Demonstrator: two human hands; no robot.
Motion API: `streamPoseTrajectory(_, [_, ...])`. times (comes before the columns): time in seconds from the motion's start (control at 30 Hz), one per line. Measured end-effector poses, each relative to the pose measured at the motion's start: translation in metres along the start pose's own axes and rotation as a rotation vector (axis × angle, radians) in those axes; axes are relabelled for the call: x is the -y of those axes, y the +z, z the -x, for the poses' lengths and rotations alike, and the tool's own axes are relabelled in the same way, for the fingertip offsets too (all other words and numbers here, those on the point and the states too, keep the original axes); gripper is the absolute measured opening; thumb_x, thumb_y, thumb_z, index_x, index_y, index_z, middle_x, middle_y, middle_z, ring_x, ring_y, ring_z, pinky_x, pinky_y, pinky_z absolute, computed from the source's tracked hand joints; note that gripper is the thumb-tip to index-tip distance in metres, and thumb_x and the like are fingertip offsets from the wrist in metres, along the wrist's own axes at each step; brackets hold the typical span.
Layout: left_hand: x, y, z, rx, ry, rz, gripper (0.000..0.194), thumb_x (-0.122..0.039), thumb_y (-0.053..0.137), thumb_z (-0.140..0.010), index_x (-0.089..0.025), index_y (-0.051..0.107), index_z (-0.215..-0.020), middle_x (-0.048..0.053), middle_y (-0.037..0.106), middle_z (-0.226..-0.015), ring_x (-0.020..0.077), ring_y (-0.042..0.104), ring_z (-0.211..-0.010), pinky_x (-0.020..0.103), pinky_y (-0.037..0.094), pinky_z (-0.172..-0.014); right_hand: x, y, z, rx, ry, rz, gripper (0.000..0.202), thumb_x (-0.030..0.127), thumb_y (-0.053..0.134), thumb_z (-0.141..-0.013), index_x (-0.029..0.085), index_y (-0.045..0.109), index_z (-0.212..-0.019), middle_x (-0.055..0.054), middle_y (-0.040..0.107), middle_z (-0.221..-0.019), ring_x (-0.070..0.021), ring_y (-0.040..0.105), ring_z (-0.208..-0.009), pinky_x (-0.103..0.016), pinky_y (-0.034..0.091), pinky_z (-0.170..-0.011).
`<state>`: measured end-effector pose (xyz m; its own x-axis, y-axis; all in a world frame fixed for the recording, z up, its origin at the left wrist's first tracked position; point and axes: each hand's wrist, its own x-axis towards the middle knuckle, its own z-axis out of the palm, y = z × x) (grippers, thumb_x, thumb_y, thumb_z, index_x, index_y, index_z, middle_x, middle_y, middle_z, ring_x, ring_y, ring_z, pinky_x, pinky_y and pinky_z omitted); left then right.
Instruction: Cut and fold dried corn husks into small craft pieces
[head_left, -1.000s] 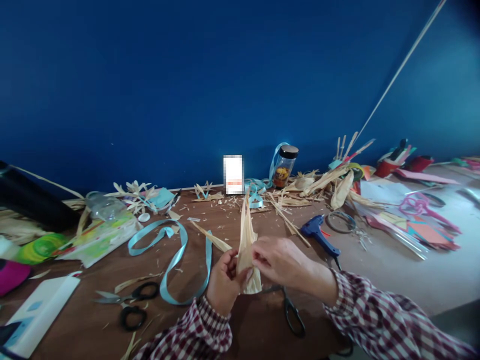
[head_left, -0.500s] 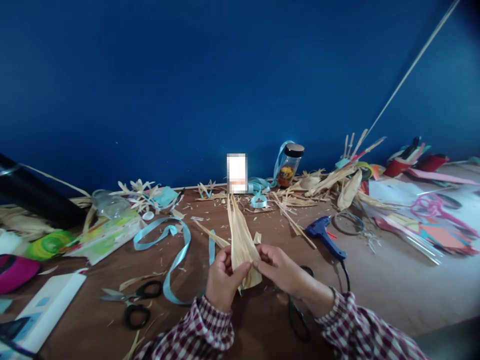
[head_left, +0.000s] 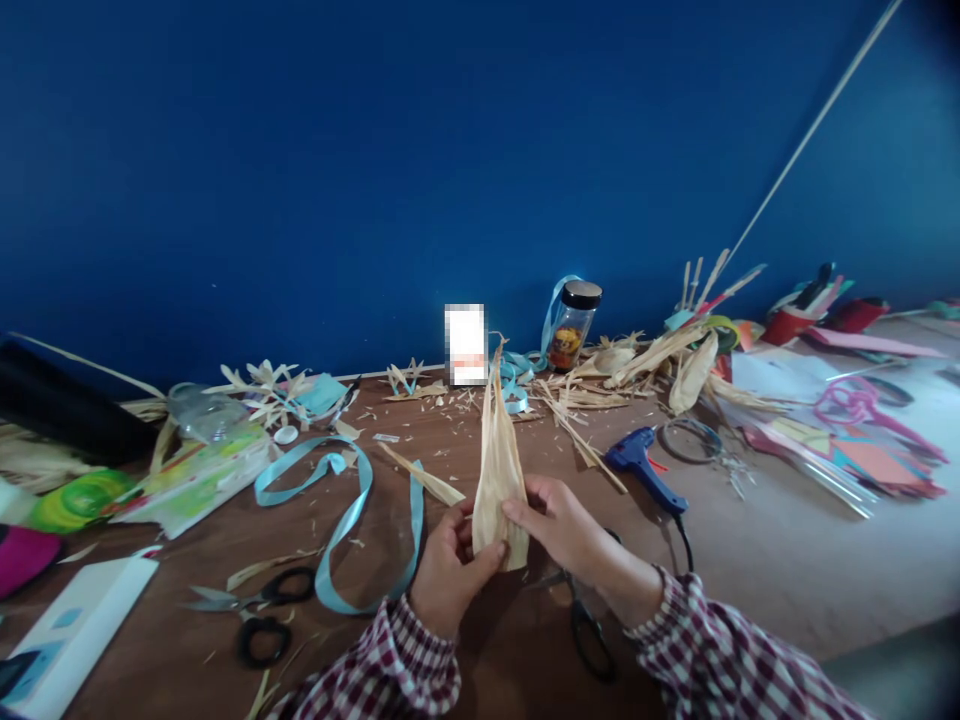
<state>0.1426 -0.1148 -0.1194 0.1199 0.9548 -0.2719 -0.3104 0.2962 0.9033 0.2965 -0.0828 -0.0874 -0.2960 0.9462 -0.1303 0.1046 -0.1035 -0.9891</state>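
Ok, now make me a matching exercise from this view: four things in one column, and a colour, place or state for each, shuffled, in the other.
1. Dry husk
2. Glue gun
3. Jar
4. Sleeves

A. Near the wall, with a black lid
B. Checked pattern
C. Held by the left hand and the right hand
D. Blue, lying on the table

Pairs: 1-C, 2-D, 3-A, 4-B.
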Motion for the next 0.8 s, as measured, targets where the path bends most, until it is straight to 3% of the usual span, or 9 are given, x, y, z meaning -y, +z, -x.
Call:
streamPoseTrajectory(0.13, [0.002, 0.000, 0.001, 0.042, -0.051, 0.005, 0.057, -0.026, 0.078, -0.061, -0.014, 0.050, -0.109, 0.007, 0.070, -0.086, 0.0189, 0.067, -0.071, 0.027, 0.056, -0.056, 0.004, 0.000, -0.001, -0.023, 0.034, -0.073, 0.024, 0.033, 0.061, -0.080, 0.013, 0.064, -0.092, -0.002, 0.068, -0.074, -0.0175, 0.062, -0.069, -0.026, 0.049, -0.062])
streamPoseTrajectory(0.4, [0.001, -0.003, 0.002, 0.105, -0.013, -0.041, 0.059, -0.018, 0.076, -0.062, -0.015, 0.049, -0.114, 0.008, 0.070, -0.097, 0.0209, 0.066, -0.087, 0.032, 0.053, -0.078, 0.005, 0.000, -0.003, 0.006, 0.034, -0.028, 0.028, 0.037, 0.059, -0.080, 0.011, 0.065, -0.089, -0.004, 0.068, -0.074, -0.0169, 0.061, -0.067, -0.025, 0.047, -0.060])
streamPoseTrajectory(0.57, [0.002, -0.002, 0.005, 0.122, 0.008, 0.007, 0.062, -0.018, 0.080, -0.057, -0.016, 0.053, -0.112, 0.008, 0.070, -0.098, 0.0220, 0.065, -0.088, 0.033, 0.052, -0.080, 0.004, -0.004, -0.005, 0.024, 0.030, 0.064, 0.027, 0.036, 0.057, -0.082, 0.010, 0.064, -0.087, -0.005, 0.067, -0.076, -0.0161, 0.059, -0.065, -0.025, 0.046, -0.058])
streamPoseTrajectory(0.8, [-0.009, 0.006, 0.009, 0.046, -0.150, 0.163, 0.053, -0.039, 0.078, -0.062, -0.015, 0.060, -0.105, 0.009, 0.070, -0.087, 0.0221, 0.066, -0.074, 0.028, 0.054, -0.055, 0.009, -0.003, -0.005, 0.012, -0.007, 0.147, 0.024, 0.034, 0.057, -0.082, 0.011, 0.062, -0.081, -0.003, 0.064, -0.072, -0.0146, 0.056, -0.062, -0.022, 0.043, -0.055])
